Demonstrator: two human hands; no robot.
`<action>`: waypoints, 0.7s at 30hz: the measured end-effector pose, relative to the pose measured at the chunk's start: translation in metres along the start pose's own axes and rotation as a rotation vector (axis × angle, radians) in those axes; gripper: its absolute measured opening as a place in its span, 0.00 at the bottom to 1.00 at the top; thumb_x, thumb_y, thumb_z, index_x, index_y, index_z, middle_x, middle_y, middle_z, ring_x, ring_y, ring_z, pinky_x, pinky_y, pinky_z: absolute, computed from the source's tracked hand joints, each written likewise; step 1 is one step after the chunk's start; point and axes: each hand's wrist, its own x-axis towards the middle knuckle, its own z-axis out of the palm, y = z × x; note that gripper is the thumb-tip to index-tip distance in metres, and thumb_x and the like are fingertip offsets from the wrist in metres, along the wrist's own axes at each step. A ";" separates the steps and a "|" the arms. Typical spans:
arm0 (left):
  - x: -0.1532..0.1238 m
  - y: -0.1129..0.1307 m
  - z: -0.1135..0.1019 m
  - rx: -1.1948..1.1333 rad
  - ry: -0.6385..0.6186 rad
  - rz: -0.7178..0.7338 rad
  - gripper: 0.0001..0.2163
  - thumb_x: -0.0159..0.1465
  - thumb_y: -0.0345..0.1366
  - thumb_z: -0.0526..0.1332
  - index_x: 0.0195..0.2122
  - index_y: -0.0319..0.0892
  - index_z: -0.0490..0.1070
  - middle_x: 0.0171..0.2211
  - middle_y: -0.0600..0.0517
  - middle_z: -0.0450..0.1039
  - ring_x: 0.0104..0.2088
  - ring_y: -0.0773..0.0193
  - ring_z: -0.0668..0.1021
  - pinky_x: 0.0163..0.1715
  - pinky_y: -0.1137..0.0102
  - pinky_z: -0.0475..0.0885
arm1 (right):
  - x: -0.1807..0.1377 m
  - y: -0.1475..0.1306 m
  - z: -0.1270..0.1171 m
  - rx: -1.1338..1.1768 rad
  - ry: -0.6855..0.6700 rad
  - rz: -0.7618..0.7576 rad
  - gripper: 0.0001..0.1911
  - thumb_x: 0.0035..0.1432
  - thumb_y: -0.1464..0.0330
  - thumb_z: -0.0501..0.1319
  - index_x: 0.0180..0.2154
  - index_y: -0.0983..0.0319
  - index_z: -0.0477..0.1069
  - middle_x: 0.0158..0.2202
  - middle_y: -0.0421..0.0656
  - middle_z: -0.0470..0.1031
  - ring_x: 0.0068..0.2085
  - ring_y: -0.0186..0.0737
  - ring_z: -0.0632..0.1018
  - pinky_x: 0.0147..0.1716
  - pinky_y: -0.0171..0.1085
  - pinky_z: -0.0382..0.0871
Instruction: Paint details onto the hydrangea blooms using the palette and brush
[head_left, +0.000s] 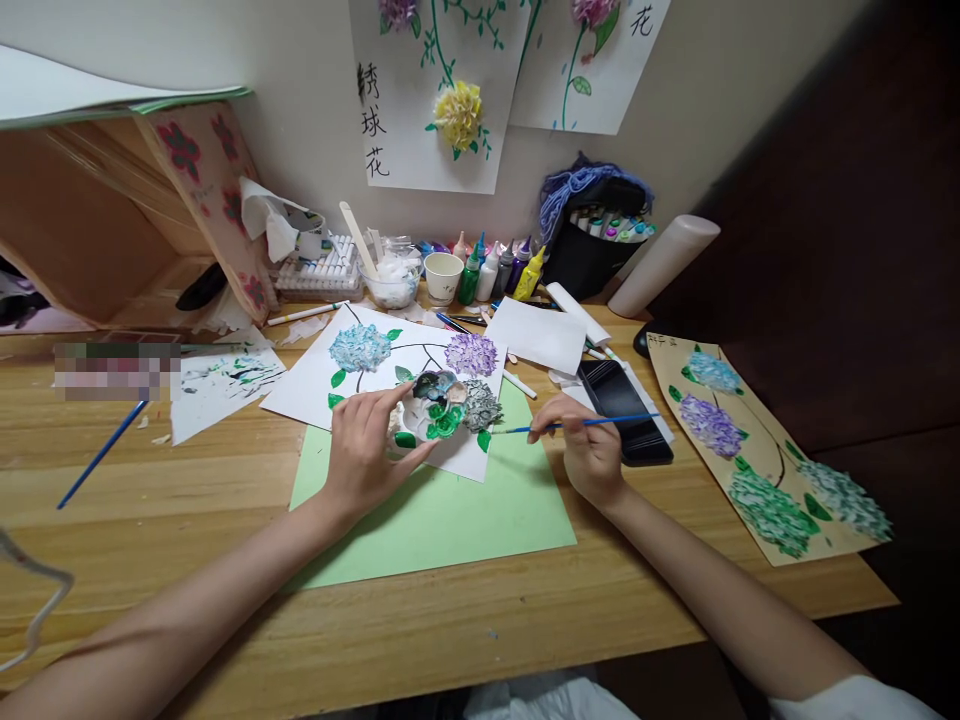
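Note:
My left hand [367, 445] grips a small round paint palette [414, 415] by its edge, thumb and fingers on its near and left sides. Green, black and pale paint fill its wells. In my right hand [581, 445] is a thin blue paintbrush [600, 420], its tip pointing left to a green leaf by the grey flower. Under the palette lies a white sheet [300, 395] with painted stems, leaves and raised blue [360, 348], purple [471, 354] and grey [484, 405] flowers. It rests partly on a light green sheet [442, 520]. The palette hides part of the picture.
A black phone [626, 415] lies under my right hand's brush. Farther right is a finished-looking flower picture [772, 450]. Paint bottles [487, 275], a paper cup [442, 278] and a marker holder [596, 240] stand along the wall. A second brush [101, 455] lies left.

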 end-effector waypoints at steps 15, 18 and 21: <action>0.000 0.002 -0.001 -0.027 -0.008 0.005 0.28 0.57 0.44 0.67 0.56 0.41 0.61 0.43 0.44 0.74 0.43 0.53 0.73 0.43 0.60 0.64 | -0.001 -0.010 0.010 -0.126 -0.245 -0.187 0.15 0.68 0.65 0.47 0.42 0.60 0.71 0.36 0.46 0.78 0.40 0.41 0.76 0.40 0.40 0.70; 0.000 0.002 -0.001 -0.028 -0.006 0.003 0.28 0.57 0.44 0.67 0.56 0.41 0.61 0.43 0.44 0.74 0.43 0.54 0.73 0.43 0.61 0.64 | -0.002 -0.009 0.009 -0.132 -0.254 -0.187 0.15 0.68 0.64 0.48 0.42 0.59 0.71 0.37 0.46 0.78 0.40 0.41 0.76 0.40 0.40 0.70; 0.000 0.001 -0.001 -0.021 -0.012 -0.002 0.28 0.57 0.44 0.67 0.56 0.41 0.61 0.43 0.44 0.74 0.44 0.54 0.73 0.43 0.61 0.64 | -0.004 -0.008 0.004 -0.102 -0.134 -0.193 0.15 0.68 0.63 0.47 0.40 0.59 0.72 0.35 0.45 0.78 0.39 0.42 0.77 0.39 0.42 0.69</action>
